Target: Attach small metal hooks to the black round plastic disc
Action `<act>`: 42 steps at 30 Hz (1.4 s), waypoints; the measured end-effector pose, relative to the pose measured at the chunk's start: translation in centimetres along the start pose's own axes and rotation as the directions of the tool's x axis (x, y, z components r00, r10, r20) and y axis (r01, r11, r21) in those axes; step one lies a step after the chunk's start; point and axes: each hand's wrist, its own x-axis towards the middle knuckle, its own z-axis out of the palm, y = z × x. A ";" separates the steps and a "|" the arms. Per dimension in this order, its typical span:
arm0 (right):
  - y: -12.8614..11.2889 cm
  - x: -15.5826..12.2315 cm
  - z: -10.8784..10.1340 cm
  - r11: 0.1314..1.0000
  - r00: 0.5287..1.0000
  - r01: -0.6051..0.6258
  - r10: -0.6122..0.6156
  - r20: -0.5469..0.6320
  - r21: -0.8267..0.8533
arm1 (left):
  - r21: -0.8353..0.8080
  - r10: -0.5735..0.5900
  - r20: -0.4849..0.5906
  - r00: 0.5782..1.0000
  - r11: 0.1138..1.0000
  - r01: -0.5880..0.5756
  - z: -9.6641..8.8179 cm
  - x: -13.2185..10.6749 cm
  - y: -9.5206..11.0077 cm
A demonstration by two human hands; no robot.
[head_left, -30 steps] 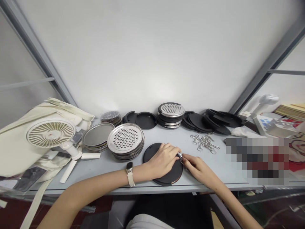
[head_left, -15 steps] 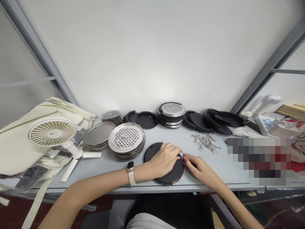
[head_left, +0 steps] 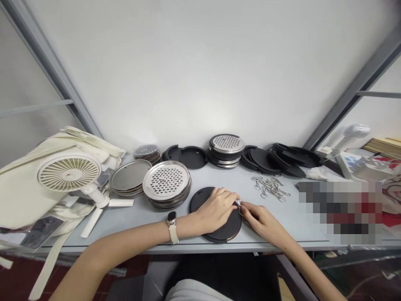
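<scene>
A black round disc with a copper-coloured glint on its near edge lies at the table's front. My left hand rests across it, fingers curled at the disc's right edge. There a small silver metal clip with a ring shows between both hands. My right hand pinches that clip by its ring end, thumb and index finger closed. The left fingertips touch the clip's other end, and their exact hold is partly hidden. Left of the disc stands a stack of round metal grater plates.
Plain metal discs are stacked farther left, beside a white fan and a cream bag. Along the wall sit black round holders and a stack topped by a fine grater. Loose metal clips lie to the right.
</scene>
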 end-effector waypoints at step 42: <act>0.4 -0.2 0.2 1.000 1.000 -0.029 0.029 0.010 -0.010 | 0.027 0.028 -0.010 1.000 0.999 -0.027 0.1 -0.1 -0.1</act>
